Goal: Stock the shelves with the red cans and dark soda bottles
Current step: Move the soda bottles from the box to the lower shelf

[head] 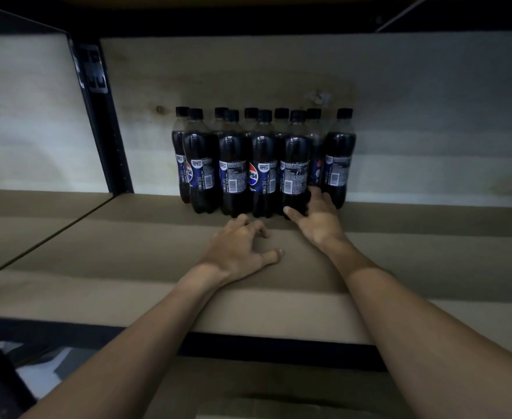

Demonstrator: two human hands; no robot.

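Note:
Several dark soda bottles (pixel 233 164) with black caps and blue labels stand in two rows at the back of the shelf (pixel 127 252). My right hand (pixel 315 219) grips the base of the front-row bottle (pixel 296 164) at the right end of that row, thumb on its left side and fingers round its right. My left hand (pixel 239 249) rests on the shelf board just in front of the rows, fingers loosely curled and holding nothing. No red cans are in view.
A black upright post (pixel 103 122) divides this bay from the one on the left. A pale back wall (pixel 429 116) stands behind the bottles. The shelf's dark front rail (pixel 248 346) runs below my forearms, with a cardboard surface (pixel 263 397) under it.

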